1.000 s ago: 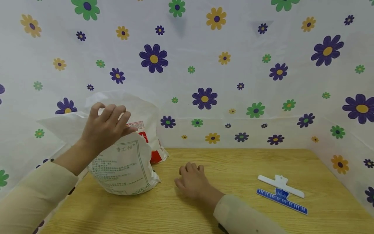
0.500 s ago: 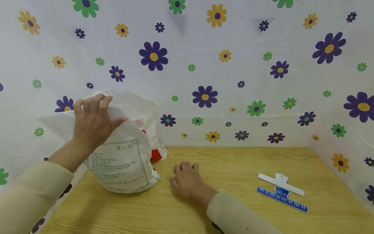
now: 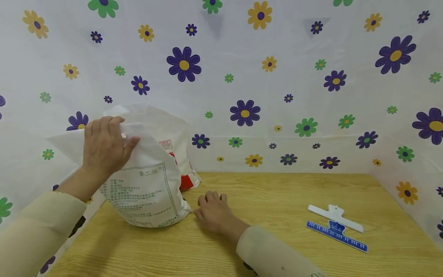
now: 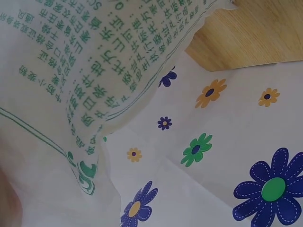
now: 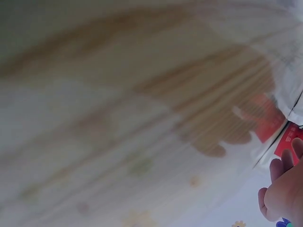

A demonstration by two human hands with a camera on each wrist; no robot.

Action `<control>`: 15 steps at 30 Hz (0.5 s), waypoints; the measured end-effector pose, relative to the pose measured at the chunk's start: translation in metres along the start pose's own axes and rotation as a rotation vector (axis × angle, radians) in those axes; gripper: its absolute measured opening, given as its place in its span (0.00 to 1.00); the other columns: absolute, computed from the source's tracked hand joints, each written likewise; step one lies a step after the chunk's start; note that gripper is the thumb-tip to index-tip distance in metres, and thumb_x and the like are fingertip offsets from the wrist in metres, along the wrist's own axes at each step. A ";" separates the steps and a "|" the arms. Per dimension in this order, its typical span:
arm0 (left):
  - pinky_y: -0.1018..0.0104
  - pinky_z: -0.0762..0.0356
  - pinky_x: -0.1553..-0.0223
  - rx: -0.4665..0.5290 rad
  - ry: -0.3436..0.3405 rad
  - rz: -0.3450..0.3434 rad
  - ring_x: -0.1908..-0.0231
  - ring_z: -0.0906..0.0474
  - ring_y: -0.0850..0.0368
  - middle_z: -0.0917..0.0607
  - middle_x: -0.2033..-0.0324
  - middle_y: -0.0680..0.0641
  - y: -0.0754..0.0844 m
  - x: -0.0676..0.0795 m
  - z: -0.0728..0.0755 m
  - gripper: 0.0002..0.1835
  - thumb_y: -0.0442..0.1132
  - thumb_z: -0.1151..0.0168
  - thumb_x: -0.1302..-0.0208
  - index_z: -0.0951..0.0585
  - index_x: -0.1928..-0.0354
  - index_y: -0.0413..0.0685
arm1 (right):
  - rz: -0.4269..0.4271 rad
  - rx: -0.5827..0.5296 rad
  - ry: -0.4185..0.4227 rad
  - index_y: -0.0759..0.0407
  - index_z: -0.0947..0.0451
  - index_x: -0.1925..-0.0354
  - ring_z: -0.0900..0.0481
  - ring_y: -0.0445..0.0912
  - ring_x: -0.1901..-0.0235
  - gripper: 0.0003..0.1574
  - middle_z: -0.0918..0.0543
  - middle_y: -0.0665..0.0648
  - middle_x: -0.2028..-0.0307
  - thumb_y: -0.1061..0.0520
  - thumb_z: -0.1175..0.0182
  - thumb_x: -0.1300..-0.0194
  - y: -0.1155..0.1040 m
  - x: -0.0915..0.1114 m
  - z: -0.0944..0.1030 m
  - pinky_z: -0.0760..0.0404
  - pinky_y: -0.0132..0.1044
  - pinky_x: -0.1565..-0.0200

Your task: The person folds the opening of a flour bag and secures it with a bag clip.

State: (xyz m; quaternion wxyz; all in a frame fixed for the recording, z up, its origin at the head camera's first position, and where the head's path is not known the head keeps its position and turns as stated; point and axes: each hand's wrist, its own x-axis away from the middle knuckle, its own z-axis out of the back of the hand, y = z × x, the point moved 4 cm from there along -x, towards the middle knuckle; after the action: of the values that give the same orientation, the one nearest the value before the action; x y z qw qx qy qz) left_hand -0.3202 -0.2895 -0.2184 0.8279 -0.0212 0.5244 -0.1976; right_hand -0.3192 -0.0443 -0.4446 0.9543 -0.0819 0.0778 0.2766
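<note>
White clip (image 3: 335,218) and blue clip (image 3: 337,234) with a piano-key print lie side by side, right side of the wood-grain surface (image 3: 270,204). White bag with red print (image 3: 174,132) stands rear left. Flower-print sheet (image 3: 221,96) behind.

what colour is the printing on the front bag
Green printing, clearest in the left wrist view.

White flower-patterned backdrop (image 3: 214,96), purple, yellow, green; wood-grain tabletop (image 3: 270,204); soft light.
</note>
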 end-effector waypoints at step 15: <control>0.42 0.34 0.66 0.006 0.074 0.081 0.71 0.33 0.35 0.26 0.73 0.31 -0.012 0.004 -0.005 0.46 0.72 0.68 0.29 0.26 0.59 0.28 | 0.014 -0.001 -0.067 0.47 0.28 0.52 0.32 0.45 0.55 0.16 0.28 0.50 0.55 0.41 0.56 0.21 -0.017 -0.012 -0.005 0.36 0.44 0.53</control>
State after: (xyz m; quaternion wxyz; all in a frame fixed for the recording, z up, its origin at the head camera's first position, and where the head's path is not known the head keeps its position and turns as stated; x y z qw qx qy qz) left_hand -0.3268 -0.3008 -0.2216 0.8153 0.0097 0.5545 -0.1663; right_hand -0.3209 -0.0652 -0.4448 0.9544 -0.0724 0.0463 0.2858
